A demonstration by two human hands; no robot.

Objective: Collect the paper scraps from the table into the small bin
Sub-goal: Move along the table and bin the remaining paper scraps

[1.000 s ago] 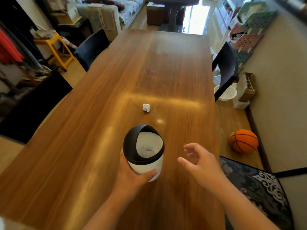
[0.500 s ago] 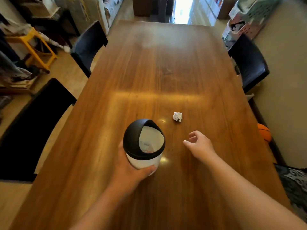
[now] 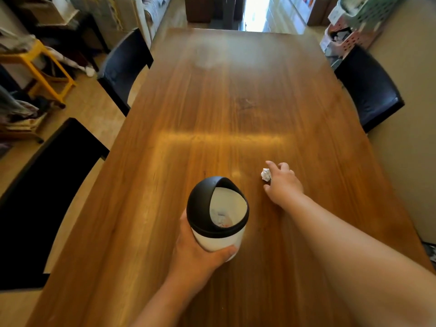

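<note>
My right hand [image 3: 284, 182] has closed the gap: half a second ago it hung short of the paper ball [image 3: 266, 174], well back from it, and now my fingers [image 3: 273, 166] reach right up to it. The ball itself sits where it did on the bench [image 3: 212, 109], just beyond the bin and off to its right. So the reach is done and the pick is next, I reckon.

That hand is half open, fingers curled loosely with the thumb low at the near side. The ball lies at the left edge of my fingertips, touching or as near as I can tell, but I have not closed on it yet. It holds nothing.

My left hand [image 3: 200, 251] is wrapped round the white body of the small bin [image 3: 218, 213], thumb across the front, gripping it firm and tipped a little towards me. The black domed lid is open on the side facing up, and I can see a few crumpled scraps already lying at the bottom. No other scrap shows on the bench, so this one looks like the last.
</note>
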